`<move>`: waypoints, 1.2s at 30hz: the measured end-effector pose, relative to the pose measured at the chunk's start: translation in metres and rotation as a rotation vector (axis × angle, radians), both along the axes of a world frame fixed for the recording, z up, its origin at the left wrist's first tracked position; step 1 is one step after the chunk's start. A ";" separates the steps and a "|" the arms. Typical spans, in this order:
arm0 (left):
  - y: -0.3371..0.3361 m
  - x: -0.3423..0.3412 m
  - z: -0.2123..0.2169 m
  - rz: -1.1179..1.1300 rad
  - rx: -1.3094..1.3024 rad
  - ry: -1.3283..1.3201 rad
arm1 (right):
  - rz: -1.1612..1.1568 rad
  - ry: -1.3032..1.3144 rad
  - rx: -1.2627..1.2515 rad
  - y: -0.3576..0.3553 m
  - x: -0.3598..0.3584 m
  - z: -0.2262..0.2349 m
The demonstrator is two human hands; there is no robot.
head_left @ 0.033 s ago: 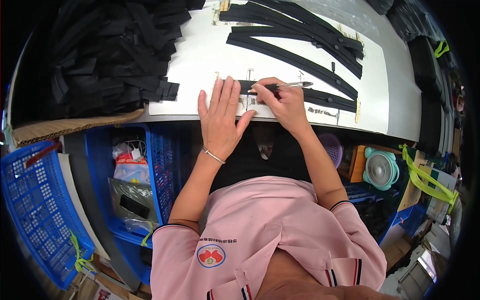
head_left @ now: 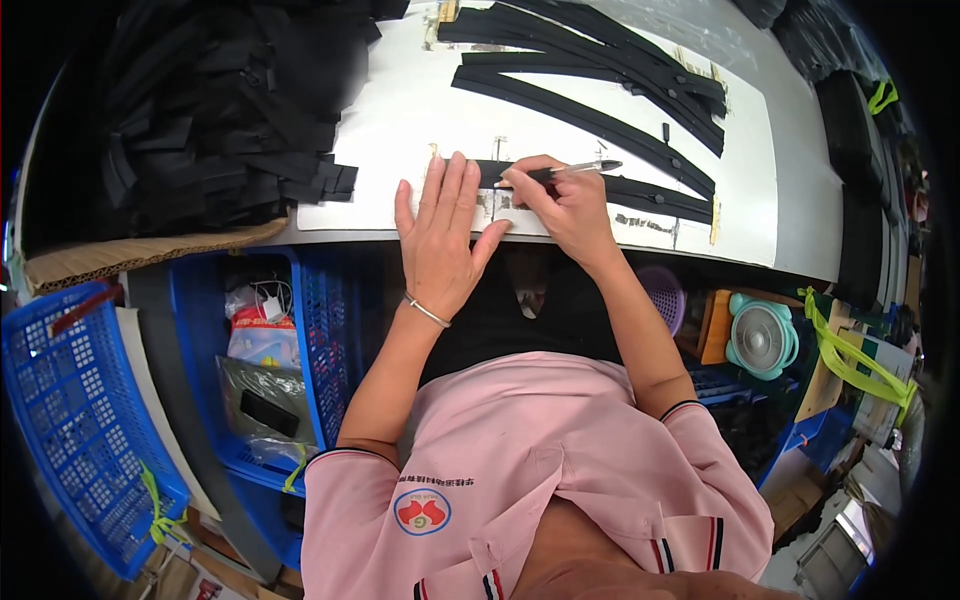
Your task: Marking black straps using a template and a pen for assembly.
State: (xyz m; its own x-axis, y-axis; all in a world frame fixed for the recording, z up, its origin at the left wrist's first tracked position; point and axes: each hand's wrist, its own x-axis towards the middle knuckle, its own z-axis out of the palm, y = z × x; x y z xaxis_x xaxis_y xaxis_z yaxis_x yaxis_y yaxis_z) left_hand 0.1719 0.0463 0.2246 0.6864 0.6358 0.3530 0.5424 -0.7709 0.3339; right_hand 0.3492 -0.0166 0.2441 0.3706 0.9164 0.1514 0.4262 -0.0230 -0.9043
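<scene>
— Two hands at the near edge of our counter (head_left: 400,120). What are we doing with them?

— Our left hand (head_left: 440,235) lies flat, fingers spread, palm down on the near end of a black strip (head_left: 600,190) that runs off to the right across the white counter. Our right hand (head_left: 565,205) sits just beside it, closed around a pen (head_left: 560,172), tip pointing left onto the strip.

— So the hands are close?

— Nearly touching, thumb of the left against the right one's knuckles.

— What else lies up here?

— More black strips (head_left: 600,70) fan out farther back, well apart from the one we press. A big heap of black pieces (head_left: 220,110) fills the left side, resting over a sheet of cardboard (head_left: 140,250).

— And below the counter?

— Blue crates (head_left: 80,400) on our left, one holding bags. On our right, a small teal fan (head_left: 760,335) near a purple basket (head_left: 665,295). We wear a thin bracelet (head_left: 427,311) on the left wrist.
</scene>
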 end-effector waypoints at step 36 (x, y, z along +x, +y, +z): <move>-0.024 0.062 0.023 -0.210 -0.151 -0.318 | -0.349 -0.235 0.059 -0.052 0.062 -0.002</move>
State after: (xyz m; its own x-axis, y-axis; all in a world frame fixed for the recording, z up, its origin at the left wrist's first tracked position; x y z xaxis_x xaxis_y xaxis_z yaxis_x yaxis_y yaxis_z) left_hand 0.2337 0.0221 0.2475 0.6782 0.5549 0.4818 0.2300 -0.7830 0.5779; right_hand 0.4116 -0.0683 0.2416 0.6059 0.7294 0.3175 0.5972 -0.1533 -0.7873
